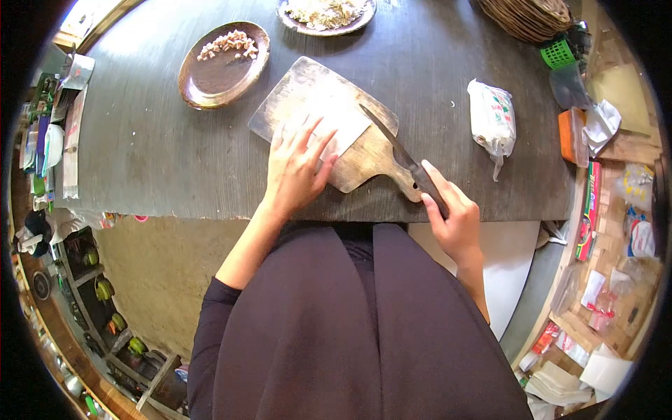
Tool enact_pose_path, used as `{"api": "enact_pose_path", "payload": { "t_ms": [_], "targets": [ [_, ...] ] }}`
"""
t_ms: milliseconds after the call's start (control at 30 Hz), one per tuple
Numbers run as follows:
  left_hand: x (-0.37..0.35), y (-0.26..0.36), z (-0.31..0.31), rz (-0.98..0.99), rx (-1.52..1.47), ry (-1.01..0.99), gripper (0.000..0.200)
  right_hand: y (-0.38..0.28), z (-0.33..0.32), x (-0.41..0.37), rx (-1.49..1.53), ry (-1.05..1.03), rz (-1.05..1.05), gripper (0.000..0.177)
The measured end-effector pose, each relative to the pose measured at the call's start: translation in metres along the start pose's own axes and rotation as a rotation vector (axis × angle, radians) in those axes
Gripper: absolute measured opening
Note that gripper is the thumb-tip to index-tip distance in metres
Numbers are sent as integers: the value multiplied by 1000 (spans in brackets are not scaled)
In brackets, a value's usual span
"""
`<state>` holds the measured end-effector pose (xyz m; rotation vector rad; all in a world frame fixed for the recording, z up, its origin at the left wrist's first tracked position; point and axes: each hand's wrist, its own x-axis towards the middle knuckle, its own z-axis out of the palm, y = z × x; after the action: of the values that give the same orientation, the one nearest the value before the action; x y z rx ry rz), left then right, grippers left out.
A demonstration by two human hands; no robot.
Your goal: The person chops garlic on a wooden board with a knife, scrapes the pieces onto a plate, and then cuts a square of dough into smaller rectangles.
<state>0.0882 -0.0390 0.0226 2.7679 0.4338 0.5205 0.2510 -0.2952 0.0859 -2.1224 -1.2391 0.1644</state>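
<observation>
A wooden cutting board (378, 150) lies at an angle on the dark table, its handle toward me. On it is a flat white piece (348, 120), too glaring to tell what it is. My left hand (302, 162) rests on the left part of this piece, fingers spread and stretched out. In my right hand (451, 213) is the dark handle of a kitchen knife (397, 145). Its blade points up and left, over the board's right side, beside the white piece.
A brown plate (198, 89) with small diced pieces (231, 45) stands at the upper left. Behind the board is another plate (302, 26) of pale shreds (329, 10). A white plastic packet (491, 120) lies to the right. Woven plates (528, 19) are stacked at the far right.
</observation>
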Motion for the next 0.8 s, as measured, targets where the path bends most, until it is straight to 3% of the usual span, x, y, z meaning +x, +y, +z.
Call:
{"api": "enact_pose_path", "payload": {
  "t_ms": [133,267,333,800],
  "targets": [
    [3,6,10,-93,103,-41,70,0,28,21,-93,-23,-41,51],
    [5,5,17,-153,6,-70,69,2,49,41,-130,-42,-70,50],
    [4,5,20,-117,51,-36,76,3,55,47,-155,-56,-84,49],
    [7,-3,17,-65,-20,-44,76,2,64,51,-194,-72,-108,47]
  ]
}}
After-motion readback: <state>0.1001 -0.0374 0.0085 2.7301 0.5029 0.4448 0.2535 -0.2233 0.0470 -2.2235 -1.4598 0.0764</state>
